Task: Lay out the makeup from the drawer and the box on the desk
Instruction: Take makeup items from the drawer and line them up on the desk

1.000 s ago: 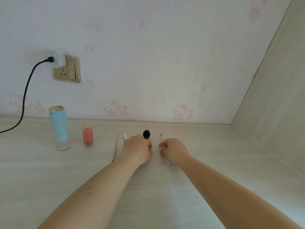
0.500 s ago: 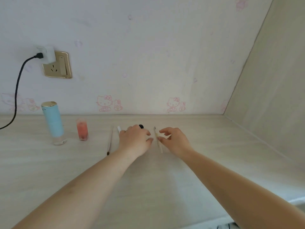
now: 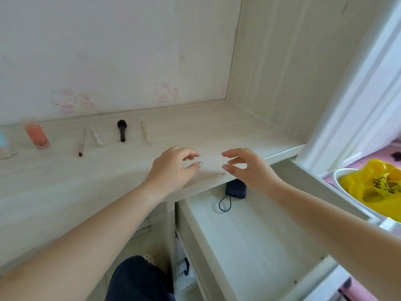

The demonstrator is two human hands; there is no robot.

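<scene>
— Pale wood surface (image 3: 217,127), back row: pink bottle (image 3: 36,135), thin brush (image 3: 82,142), clear tube (image 3: 97,137), black brush (image 3: 122,132), cream stick (image 3: 145,132). Laid out.
— Drawer (image 3: 249,235)?
— Open; dark pouch (image 3: 236,189) at back, likely left.
— Hands?
— Left hand (image 3: 173,172), right hand (image 3: 247,170): above front edge, fingers loosely apart, empty.

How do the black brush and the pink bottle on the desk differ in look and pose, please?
The black brush is slim, dark and opaque; the pink bottle is thicker and see-through, with pinkish contents. The black brush lies flat on the desk; the pink bottle stands upright. The black brush sits mid-row, while the pink bottle is near the left end. Both rest in one row by the wall, and neither is touched by the hands.
</scene>
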